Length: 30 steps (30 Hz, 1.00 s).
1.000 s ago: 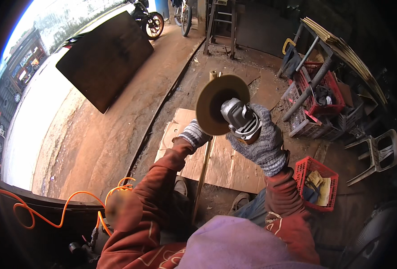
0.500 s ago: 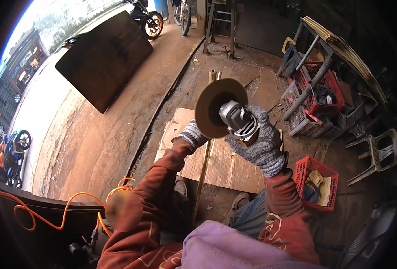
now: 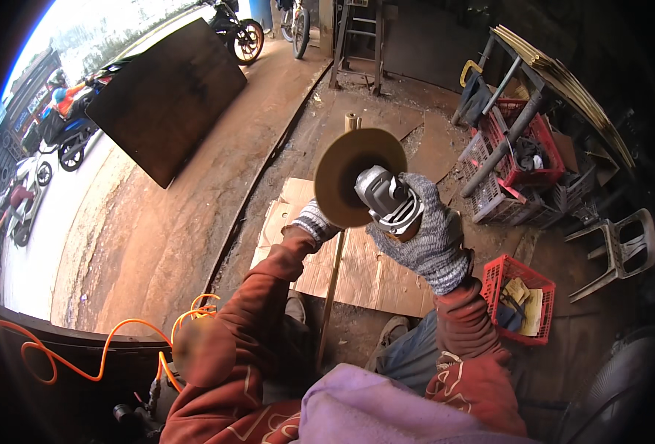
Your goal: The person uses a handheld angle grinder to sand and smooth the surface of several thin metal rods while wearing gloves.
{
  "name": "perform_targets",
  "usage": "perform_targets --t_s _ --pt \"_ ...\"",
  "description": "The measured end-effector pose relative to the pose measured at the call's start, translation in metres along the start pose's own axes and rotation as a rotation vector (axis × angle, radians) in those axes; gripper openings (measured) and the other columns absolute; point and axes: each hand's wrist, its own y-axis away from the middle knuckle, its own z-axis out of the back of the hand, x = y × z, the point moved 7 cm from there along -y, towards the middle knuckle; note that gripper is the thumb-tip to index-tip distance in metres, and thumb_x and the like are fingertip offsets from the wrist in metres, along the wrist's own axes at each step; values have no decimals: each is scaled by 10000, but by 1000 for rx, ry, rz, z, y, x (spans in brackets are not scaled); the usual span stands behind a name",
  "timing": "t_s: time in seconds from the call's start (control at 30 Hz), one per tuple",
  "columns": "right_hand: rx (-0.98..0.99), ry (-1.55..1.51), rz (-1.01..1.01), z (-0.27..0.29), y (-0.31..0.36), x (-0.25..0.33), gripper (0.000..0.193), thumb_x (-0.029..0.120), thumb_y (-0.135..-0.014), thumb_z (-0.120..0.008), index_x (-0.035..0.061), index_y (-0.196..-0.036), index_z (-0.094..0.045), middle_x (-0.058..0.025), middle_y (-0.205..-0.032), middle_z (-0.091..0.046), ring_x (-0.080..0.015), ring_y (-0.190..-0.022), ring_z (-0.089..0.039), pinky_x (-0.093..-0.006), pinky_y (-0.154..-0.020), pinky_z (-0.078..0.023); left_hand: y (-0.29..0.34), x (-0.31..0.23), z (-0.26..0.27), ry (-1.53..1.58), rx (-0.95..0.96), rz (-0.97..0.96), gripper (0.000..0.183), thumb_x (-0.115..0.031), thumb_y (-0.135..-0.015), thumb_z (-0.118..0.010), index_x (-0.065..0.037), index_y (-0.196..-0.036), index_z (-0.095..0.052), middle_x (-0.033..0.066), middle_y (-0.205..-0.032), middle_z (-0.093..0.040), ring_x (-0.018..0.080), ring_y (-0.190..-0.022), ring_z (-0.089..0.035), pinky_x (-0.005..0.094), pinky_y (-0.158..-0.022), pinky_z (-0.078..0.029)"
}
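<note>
My right hand (image 3: 427,248), in a grey knitted glove, is closed around an angle grinder (image 3: 381,194) with a grey metal head. A large, round brownish disc (image 3: 333,166) is fitted to the grinder and faces up and left. Behind the disc's lower edge my left hand (image 3: 315,221), gloved alike, closes on a long brass-coloured tube (image 3: 332,288); its fingertips are hidden by the disc. The tube runs from between my feet, passes behind the disc and shows its far end above it. Flattened cardboard (image 3: 386,277) lies below my hands.
A red crate (image 3: 520,337) with scraps and a plastic chair (image 3: 623,251) are at right. More crates (image 3: 538,174) sit under a rack of brass-coloured lengths (image 3: 564,81). An orange hose (image 3: 109,355) coils at left. A dark board (image 3: 168,103) stands by the road.
The disc and grinder have shifted slightly left, while both hands keep their holds. On the road at far left, a rider on a blue motorcycle and a white scooter have come into view.
</note>
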Motion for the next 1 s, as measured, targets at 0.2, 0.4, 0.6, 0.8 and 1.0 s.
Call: perform_targets --t_s 0.2,0.4,0.6,0.8,1.0 --pt "17 61 12 6 -8 10 737 297 -737 -896 87 -1323 -501 -186 -1115 -702 -395 -984 -718 -441 -814 -599 -2 2 -4 -5 -9 -9 214 -150 -909 -585 -62 -1029 -739 180 -932 -745 373 -840 -707 431 -725 -573" --pt "-18 28 67 5 -7 15 739 292 -737 -896 84 -1322 -495 -191 -1118 -687 -389 -989 -714 -437 -832 -592 -2 5 -5 8 -48 -26 214 -156 -914 -585 -63 -1029 -740 179 -931 -746 372 -835 -706 430 -728 -572" --pt "37 83 3 8 -2 7 757 299 -728 -903 72 -1323 -493 -191 -1117 -687 -389 -993 -712 -436 -841 -592 15 -33 22 -69 -214 -123 227 -174 -938 -579 -64 -1058 -737 183 -952 -747 358 -862 -708 423 -759 -570" --pt "18 78 27 10 -5 10 738 294 -742 -893 65 -1321 -497 -188 -1135 -680 -376 -997 -711 -437 -856 -588 12 -40 26 -31 -243 -168 238 -177 -946 -579 -57 -1084 -731 189 -991 -744 349 -887 -707 420 -785 -567" --pt "39 74 29 5 -1 8 751 311 -741 -893 79 -1332 -491 -175 -1123 -689 -374 -971 -724 -435 -807 -598 6 -20 10 -72 109 69 260 -224 -959 -604 -53 -1114 -725 180 -1015 -746 339 -912 -704 413 -806 -565"
